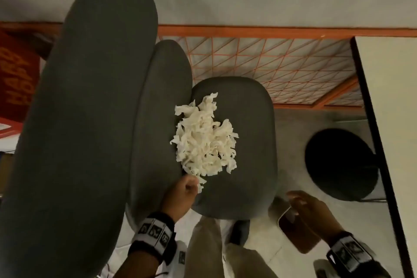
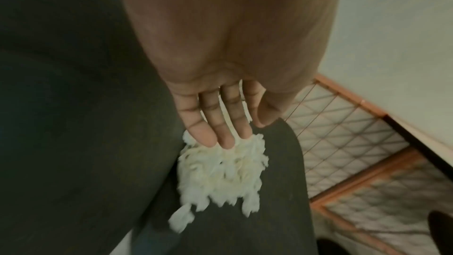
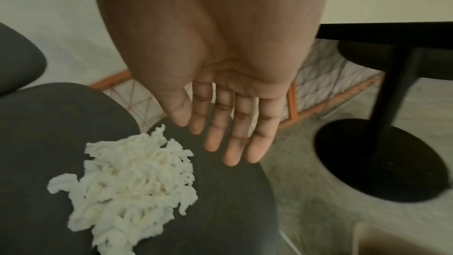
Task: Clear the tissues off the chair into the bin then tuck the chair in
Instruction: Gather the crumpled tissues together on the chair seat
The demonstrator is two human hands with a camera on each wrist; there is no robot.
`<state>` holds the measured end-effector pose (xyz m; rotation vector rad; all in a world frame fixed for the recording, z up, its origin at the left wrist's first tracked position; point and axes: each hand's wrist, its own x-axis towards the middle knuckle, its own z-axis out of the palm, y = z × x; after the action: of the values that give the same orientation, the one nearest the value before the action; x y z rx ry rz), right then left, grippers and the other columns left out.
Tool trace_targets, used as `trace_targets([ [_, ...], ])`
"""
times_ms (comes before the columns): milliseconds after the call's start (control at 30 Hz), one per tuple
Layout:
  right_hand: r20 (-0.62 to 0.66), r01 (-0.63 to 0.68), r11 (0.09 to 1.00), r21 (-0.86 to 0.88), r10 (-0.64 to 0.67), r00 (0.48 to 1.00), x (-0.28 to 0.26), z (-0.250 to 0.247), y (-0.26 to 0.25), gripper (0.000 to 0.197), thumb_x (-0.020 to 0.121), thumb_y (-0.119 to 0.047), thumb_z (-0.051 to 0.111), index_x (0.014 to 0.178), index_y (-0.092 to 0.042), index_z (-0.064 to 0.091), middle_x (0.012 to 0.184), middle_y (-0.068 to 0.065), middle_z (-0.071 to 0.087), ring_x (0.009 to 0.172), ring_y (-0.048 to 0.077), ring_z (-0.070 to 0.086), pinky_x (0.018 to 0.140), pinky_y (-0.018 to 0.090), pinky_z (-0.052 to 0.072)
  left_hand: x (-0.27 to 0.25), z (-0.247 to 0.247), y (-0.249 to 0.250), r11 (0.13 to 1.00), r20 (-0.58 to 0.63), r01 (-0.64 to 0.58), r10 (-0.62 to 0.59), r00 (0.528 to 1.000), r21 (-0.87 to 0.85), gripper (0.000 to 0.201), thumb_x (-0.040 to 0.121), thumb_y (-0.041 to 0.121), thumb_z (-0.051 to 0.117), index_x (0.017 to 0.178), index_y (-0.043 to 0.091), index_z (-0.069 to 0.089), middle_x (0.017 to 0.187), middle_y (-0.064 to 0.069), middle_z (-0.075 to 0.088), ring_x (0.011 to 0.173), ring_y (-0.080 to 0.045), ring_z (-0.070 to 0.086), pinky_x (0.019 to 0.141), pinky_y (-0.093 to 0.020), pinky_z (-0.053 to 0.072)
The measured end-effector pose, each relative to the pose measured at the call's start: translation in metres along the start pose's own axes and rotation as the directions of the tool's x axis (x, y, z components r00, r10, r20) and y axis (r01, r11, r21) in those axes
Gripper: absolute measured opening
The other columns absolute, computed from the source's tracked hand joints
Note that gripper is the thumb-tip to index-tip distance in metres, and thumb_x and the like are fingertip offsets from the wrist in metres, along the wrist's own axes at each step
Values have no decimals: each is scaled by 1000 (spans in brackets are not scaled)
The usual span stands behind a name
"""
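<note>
A loose heap of shredded white tissues [image 1: 204, 140] [image 2: 220, 172] [image 3: 130, 181] lies on the grey seat of the chair [image 1: 250, 165], close to its tall grey backrest [image 1: 79, 119]. My left hand [image 1: 191, 184] [image 2: 228, 139] is at the near edge of the heap, its straight fingertips touching the tissue. My right hand [image 1: 302, 203] [image 3: 228, 146] hovers flat and empty past the seat's right edge. Below it on the floor is a brown bin [image 1: 295, 235] [image 3: 397, 239], partly hidden by the hand.
A white table [image 1: 392, 97] with a black edge stands at the right on a round black base [image 1: 340, 165] [image 3: 377, 162]. An orange wire grid [image 1: 282, 63] runs along the wall behind the chair. A red box [image 1: 15, 74] sits far left.
</note>
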<state>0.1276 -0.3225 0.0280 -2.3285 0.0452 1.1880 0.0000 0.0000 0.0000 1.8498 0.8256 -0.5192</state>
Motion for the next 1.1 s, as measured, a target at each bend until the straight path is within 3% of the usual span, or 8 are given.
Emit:
trace_targets([
  [100,-21,106,994,6,-106,994,40,0,-42,21,98,-27,50,118,-30,57,101,-5,63,88,7,60,67,14,40,52,-16,24,996,-160,-65,74,984,57,15,93,21,59,105,30,62,112,10,65,97,-10,64,87,-32,55],
  [333,-72,360,925,-123,-371,926,133,20,-135,20,97,-20,53,112,-23,67,92,-5,70,82,15,67,80,31,51,156,-39,56,983,-373,-9,77,925,181,19,94,25,55,112,31,58,124,5,58,105,-18,60,84,-32,50],
  [433,-73,472,869,-146,-486,871,176,39,-164,20,95,-18,56,110,-21,68,99,-4,70,78,12,63,80,30,51,192,-36,52,964,-382,38,67,922,262,29,95,30,54,124,27,56,134,2,52,113,-22,58,91,-38,49],
  [567,-47,460,877,-141,-470,881,233,70,-187,22,94,-29,55,115,-28,63,98,-16,64,83,12,64,83,32,51,226,-26,36,964,-366,59,41,930,258,39,94,33,56,132,26,52,141,0,48,127,-27,50,101,-48,45],
  [733,-73,461,861,-214,-485,871,280,107,-196,48,88,-40,61,132,-34,42,129,-5,57,108,19,61,91,43,51,235,-21,19,928,-441,55,123,889,370,32,95,27,54,126,34,58,119,3,64,112,-27,60,89,-45,51],
  [867,-39,452,853,-261,-478,878,300,117,-209,61,87,-38,63,140,-40,32,136,-2,54,111,24,60,89,47,53,223,-21,15,961,-514,-61,197,835,269,35,98,17,48,128,30,61,102,5,52,96,-17,56,82,-33,49],
  [1033,-60,372,904,-212,-392,918,314,118,-213,37,85,-20,54,116,-39,61,101,-4,72,94,23,67,83,37,56,195,-31,24,989,-677,-94,145,722,111,25,97,15,43,105,19,67,104,10,42,84,-4,47,75,-12,39],
  [1100,-109,391,904,-169,-412,905,310,110,-212,32,85,-15,53,106,-32,70,101,-3,73,93,20,68,86,31,54,183,-36,31,987,-727,-150,147,671,62,20,94,17,42,91,18,62,99,9,45,83,-9,49,73,-15,42],
])
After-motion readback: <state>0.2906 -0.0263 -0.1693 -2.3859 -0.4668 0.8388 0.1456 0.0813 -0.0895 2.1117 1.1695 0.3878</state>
